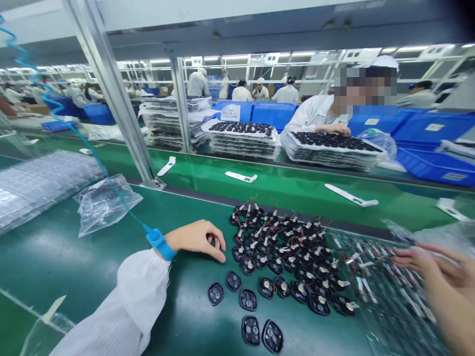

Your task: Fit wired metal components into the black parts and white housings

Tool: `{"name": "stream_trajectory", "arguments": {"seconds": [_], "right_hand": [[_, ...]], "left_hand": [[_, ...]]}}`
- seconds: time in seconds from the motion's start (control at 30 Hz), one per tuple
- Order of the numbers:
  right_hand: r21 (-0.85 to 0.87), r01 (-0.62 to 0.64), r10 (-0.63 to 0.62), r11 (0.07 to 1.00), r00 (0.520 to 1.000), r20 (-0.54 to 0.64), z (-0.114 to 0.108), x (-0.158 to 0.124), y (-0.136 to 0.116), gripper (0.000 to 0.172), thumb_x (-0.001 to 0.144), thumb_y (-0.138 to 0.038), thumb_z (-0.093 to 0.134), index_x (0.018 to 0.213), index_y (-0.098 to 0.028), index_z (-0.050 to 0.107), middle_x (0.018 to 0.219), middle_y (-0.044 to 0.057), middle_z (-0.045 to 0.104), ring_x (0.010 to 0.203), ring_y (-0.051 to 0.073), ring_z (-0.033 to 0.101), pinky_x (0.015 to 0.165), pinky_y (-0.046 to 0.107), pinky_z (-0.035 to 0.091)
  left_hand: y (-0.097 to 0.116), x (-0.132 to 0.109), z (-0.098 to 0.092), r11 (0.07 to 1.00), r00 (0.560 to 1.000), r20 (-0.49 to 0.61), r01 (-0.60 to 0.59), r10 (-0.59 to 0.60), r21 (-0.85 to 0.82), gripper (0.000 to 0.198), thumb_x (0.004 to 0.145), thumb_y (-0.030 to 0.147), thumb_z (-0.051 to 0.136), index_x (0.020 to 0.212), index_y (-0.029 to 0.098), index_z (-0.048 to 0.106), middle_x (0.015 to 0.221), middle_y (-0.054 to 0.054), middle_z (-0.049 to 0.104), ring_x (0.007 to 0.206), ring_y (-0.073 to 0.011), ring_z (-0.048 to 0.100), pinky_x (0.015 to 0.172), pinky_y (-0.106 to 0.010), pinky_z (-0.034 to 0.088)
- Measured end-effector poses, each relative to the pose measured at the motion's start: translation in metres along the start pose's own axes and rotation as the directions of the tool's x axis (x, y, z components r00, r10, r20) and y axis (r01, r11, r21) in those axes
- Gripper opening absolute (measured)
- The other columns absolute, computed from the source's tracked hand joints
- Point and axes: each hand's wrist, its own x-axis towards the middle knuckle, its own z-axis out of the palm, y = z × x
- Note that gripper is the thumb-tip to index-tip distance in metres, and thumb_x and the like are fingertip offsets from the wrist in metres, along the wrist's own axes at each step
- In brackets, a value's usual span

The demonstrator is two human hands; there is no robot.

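On a green assembly bench (70, 247), dozens of small black plastic housings (276, 252) with thin red-and-black leads lie heaped between the hands. They look light and stiff, best taken by the body, not the fragile wires. The left hand (196, 240), with a blue wrist strap (159, 244), curls narrowly beside them, apparently empty. The blurred right hand's (434, 277) grip cannot be told.

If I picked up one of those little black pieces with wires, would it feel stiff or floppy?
The black wired part looks like stiff moulded plastic, probably light for its size. Its thin red and black wires would likely flop and could snag neighbours in the heap. Its flattish shape suggests it won't roll.
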Motion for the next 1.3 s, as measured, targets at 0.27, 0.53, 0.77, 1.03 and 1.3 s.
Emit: {"name": "stream_trajectory", "arguments": {"seconds": [0.27, 0.53, 0.77, 1.03, 1.3], "right_hand": [[0.133, 0.101, -0.082, 0.986, 0.987, -0.140, -0.001, 0.001, -0.006, 0.046, 0.076, -0.052, 0.066, 0.111, -0.023, 0.058, 0.087, 0.006, 0.066, 0.076, 0.023, 0.064, 0.092, 0.053, 0.048], [0.227, 0.130, -0.083, 0.965, 0.975, -0.204, -0.003, 0.006, -0.002, 0.064, 0.059, -0.039, 0.082, 0.115, -0.022, 0.056, 0.086, 0.005, 0.067, 0.081, 0.023, 0.066, 0.096, 0.052, 0.047], [0.135, 0.123, -0.085, 0.983, 0.963, -0.256, -0.007, 0.007, 0.001, 0.068, 0.063, -0.047, 0.082, 0.122, -0.019, 0.062, 0.086, 0.005, 0.069, 0.085, 0.024, 0.069, 0.094, 0.046, 0.050], [-0.071, -0.036, 0.049, 0.997, 0.978, 0.204, -0.004, 0.022, 0.035, 0.078, 0.059, -0.066, 0.077, 0.119, -0.018, 0.063, 0.093, 0.009, 0.076, 0.087, 0.025, 0.072, 0.082, 0.045, 0.056], [-0.302, 0.074, 0.031, 0.950, 0.944, 0.328, -0.026, 0.025, 0.051, 0.060, 0.054, -0.075, 0.072, 0.089, -0.026, 0.073, 0.094, 0.009, 0.076, 0.084, 0.033, 0.070, 0.077, 0.051, 0.057]], "left_hand": [[0.036, 0.007, 0.027, 0.993, 0.987, 0.159, 0.013, -0.032, 0.118, 0.026, 0.067, 0.038, 0.091, 0.081, 0.023, 0.074, 0.072, 0.007, 0.070, 0.069, -0.0129, 0.060, 0.061, -0.022, 0.036], [0.042, 0.008, 0.037, 0.992, 0.983, 0.181, -0.040, 0.018, 0.119, 0.020, 0.075, 0.036, 0.086, 0.085, 0.024, 0.074, 0.072, 0.007, 0.072, 0.067, -0.0129, 0.062, 0.064, -0.022, 0.038], [0.046, 0.006, 0.035, 0.996, 0.980, 0.197, -0.009, -0.010, 0.093, 0.020, 0.073, 0.038, 0.086, 0.082, 0.024, 0.076, 0.073, 0.005, 0.072, 0.066, -0.0127, 0.063, 0.060, -0.021, 0.039], [0.049, 0.004, 0.034, 0.995, 0.977, 0.209, 0.034, -0.053, 0.094, 0.019, 0.073, 0.037, 0.086, 0.078, 0.022, 0.075, 0.075, 0.004, 0.073, 0.068, -0.0134, 0.063, 0.059, -0.020, 0.039], [0.046, 0.006, 0.035, 0.996, 0.977, 0.208, 0.021, -0.040, 0.092, 0.020, 0.073, 0.038, 0.086, 0.075, 0.022, 0.074, 0.072, 0.004, 0.072, 0.065, -0.0127, 0.062, 0.059, -0.021, 0.039]]}}
